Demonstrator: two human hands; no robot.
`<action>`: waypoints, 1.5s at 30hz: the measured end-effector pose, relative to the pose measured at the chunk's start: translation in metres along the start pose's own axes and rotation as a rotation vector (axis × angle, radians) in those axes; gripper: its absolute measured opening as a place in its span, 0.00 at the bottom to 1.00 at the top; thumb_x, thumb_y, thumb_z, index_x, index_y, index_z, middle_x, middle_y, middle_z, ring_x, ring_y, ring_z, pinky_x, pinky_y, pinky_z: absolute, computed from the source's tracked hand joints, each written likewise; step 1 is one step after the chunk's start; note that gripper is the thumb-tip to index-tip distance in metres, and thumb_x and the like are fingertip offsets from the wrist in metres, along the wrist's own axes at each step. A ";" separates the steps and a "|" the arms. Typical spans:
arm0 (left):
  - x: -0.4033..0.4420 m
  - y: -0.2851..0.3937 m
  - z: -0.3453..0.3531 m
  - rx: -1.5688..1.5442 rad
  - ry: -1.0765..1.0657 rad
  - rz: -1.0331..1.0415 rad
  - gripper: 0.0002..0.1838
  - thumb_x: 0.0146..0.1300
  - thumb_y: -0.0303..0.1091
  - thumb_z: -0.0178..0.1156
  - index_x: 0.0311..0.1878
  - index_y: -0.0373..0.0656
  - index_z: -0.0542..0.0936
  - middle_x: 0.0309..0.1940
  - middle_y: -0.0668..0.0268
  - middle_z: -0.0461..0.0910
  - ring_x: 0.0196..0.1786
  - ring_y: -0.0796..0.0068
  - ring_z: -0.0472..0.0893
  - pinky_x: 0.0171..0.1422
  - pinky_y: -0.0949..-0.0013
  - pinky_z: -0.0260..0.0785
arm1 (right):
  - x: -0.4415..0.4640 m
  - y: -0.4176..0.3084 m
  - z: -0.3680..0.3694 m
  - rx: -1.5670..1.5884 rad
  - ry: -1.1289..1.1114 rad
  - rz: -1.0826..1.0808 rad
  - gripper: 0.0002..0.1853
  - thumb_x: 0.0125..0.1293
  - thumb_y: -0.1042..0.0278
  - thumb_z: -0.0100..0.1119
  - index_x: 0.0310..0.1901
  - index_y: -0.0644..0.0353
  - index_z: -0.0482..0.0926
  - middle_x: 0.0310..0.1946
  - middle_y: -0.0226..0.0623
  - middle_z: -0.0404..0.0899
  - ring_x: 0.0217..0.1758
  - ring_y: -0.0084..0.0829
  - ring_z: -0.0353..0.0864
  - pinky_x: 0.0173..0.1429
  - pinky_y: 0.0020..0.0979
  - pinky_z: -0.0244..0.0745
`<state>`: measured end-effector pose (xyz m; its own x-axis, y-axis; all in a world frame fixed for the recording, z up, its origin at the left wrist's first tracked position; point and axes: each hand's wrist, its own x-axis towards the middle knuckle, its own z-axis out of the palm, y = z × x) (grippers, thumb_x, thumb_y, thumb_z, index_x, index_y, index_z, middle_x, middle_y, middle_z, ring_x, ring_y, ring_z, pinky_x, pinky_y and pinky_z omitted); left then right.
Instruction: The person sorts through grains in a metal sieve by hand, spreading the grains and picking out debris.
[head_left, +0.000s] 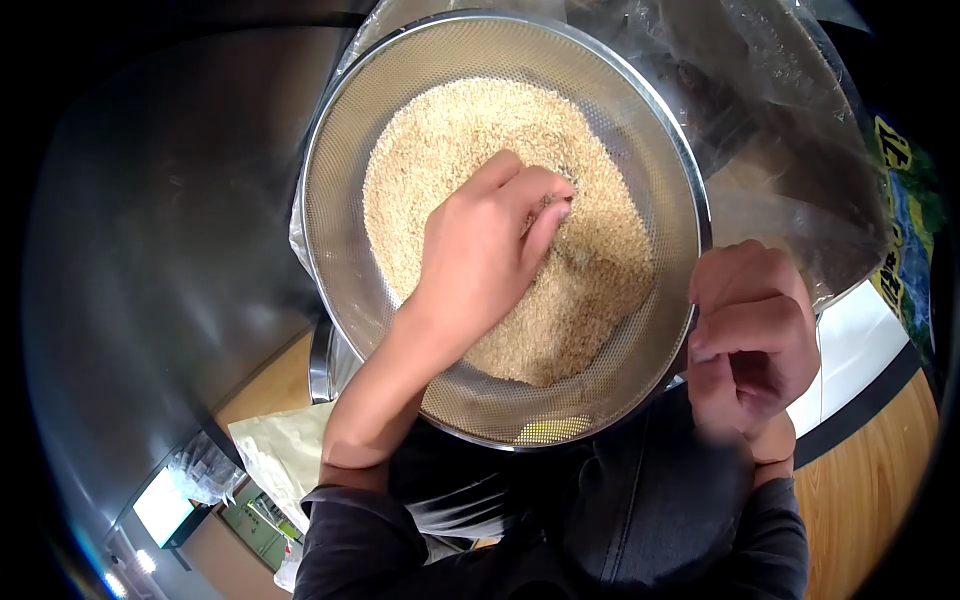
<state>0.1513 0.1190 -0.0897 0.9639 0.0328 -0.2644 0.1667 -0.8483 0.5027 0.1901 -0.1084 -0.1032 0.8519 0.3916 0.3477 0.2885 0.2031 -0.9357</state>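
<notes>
The right hand [755, 330], fingers curled in with nothing visible between them, is beside the sieve [335, 180]. The left hand [485, 225] pinches dark specks [548, 203] above grain [450, 130], likely contained by the mesh wall.

Grain [470, 130] lies in the sieve [335, 200], left hand [485, 240] over the grain, right hand [755, 325] beside the sieve's right edge.

Left hand [475, 245] in a pinch over pale grain [440, 130] in the mesh sieve [335, 190], curled right hand [755, 325] beside the right rim [698, 200]!
</notes>
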 end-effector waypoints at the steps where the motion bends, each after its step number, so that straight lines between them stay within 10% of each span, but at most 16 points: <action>1: 0.003 0.001 0.005 -0.035 0.020 0.006 0.06 0.65 0.27 0.69 0.45 0.43 0.86 0.31 0.62 0.79 0.28 0.70 0.80 0.33 0.66 0.71 | 0.000 0.000 0.000 0.001 -0.002 0.007 0.14 0.42 0.87 0.59 0.34 0.63 0.80 0.31 0.38 0.72 0.29 0.32 0.75 0.34 0.32 0.72; 7: 0.013 -0.002 0.018 0.030 0.023 0.054 0.07 0.61 0.26 0.72 0.42 0.45 0.86 0.29 0.63 0.79 0.28 0.67 0.80 0.34 0.64 0.72 | -0.001 -0.002 0.000 0.000 0.021 0.028 0.16 0.40 0.87 0.59 0.34 0.62 0.81 0.31 0.37 0.73 0.28 0.31 0.74 0.32 0.29 0.68; 11: 0.012 -0.001 0.017 0.042 0.018 0.032 0.09 0.59 0.26 0.73 0.43 0.46 0.87 0.28 0.64 0.78 0.27 0.67 0.79 0.34 0.63 0.72 | -0.003 -0.003 0.003 -0.012 -0.006 0.057 0.05 0.58 0.79 0.58 0.35 0.57 0.76 0.31 0.32 0.68 0.32 0.29 0.69 0.40 0.35 0.72; 39: -0.034 -0.006 -0.010 0.139 -0.316 0.059 0.15 0.54 0.18 0.70 0.43 0.47 0.91 0.27 0.65 0.75 0.29 0.66 0.80 0.37 0.64 0.73 | -0.002 0.000 0.007 0.086 0.047 0.048 0.08 0.56 0.82 0.58 0.36 0.57 0.77 0.32 0.32 0.68 0.33 0.28 0.70 0.41 0.35 0.72; 45: -0.035 -0.001 -0.004 0.038 -0.157 -0.012 0.19 0.59 0.21 0.68 0.55 0.43 0.86 0.45 0.58 0.79 0.45 0.60 0.82 0.45 0.61 0.76 | -0.003 -0.001 0.007 0.043 0.028 0.045 0.08 0.57 0.82 0.57 0.36 0.56 0.76 0.32 0.32 0.68 0.33 0.27 0.68 0.41 0.34 0.71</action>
<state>0.1182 0.1211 -0.0774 0.9169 -0.0380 -0.3972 0.1667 -0.8680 0.4678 0.1837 -0.1036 -0.1031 0.8758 0.3759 0.3029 0.2312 0.2242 -0.9467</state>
